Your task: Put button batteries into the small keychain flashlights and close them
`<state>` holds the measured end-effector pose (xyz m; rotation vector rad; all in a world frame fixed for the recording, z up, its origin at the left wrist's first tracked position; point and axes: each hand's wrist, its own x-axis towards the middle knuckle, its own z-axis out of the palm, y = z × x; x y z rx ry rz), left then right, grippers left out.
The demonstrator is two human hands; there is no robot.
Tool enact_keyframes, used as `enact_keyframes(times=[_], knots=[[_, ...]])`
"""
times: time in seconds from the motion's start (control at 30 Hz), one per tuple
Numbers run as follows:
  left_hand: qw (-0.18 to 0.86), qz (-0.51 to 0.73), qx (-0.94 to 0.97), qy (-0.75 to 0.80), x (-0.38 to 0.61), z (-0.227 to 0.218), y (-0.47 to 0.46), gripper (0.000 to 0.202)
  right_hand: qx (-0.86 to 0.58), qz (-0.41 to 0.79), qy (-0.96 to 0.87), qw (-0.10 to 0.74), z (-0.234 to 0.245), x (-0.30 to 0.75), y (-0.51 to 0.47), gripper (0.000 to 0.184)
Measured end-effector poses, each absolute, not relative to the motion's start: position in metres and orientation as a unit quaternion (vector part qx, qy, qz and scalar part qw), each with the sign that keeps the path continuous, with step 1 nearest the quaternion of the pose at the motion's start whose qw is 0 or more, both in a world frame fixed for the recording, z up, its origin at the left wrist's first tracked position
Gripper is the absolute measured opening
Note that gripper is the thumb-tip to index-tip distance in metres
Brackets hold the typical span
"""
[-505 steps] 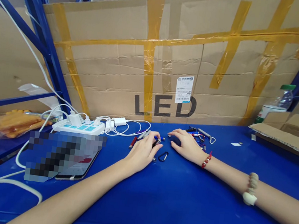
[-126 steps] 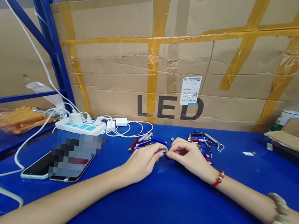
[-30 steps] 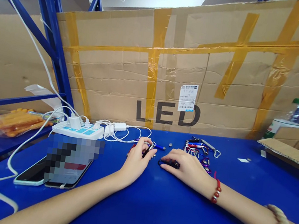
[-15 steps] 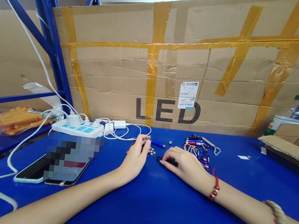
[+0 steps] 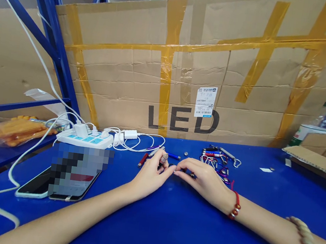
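My left hand (image 5: pixel 150 176) is curled, with a short silver cylinder (image 5: pixel 164 158) showing between its fingers. Its thumb reaches over to the fingertips of my right hand (image 5: pixel 200 177), and the two hands meet there. Thumb and forefinger of the right hand are pinched together. A small black object is partly visible under its fingers, mostly hidden. Just beyond the left hand lie a slim red tube (image 5: pixel 142 160) and a slim blue tube (image 5: pixel 174 156). One button cell (image 5: pixel 185 154) sits between the hands, farther back.
Behind my right hand is a pile of small metal tubes with carabiner clips (image 5: pixel 214 156). To the left are a white power strip (image 5: pixel 88 139) with cables and two phones (image 5: pixel 78 191). A cardboard box (image 5: pixel 320 162) and a bottle (image 5: pixel 315 128) stand at right; a large cardboard sheet (image 5: pixel 127 77) rises behind.
My left thumb has stretched right to meet my right fingertips. The silver cylinder now shows more fully in the left hand. The cluster of button cells beside it is now out of sight.
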<state>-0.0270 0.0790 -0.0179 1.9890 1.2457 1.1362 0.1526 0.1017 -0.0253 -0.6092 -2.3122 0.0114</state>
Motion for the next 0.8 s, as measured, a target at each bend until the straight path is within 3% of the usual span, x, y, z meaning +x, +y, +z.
enact_keyframes(times=[0.2,0.53,0.8], knots=[[0.240,0.430,0.750,0.441,-0.0279,-0.0193,0.0803,0.013,-0.234,-0.013,-0.900,0.368,-0.0244,0.1511,0.0998,0.015],[0.227,0.435,0.763,0.421,-0.0279,-0.0169,0.0786,0.016,-0.249,-0.092,-0.898,0.350,-0.0287,0.1519,0.0986,0.032],[0.203,0.395,0.803,0.397,-0.0304,-0.0221,0.0798,0.015,-0.251,-0.053,-0.925,0.282,-0.0255,0.1488,0.0953,0.022]])
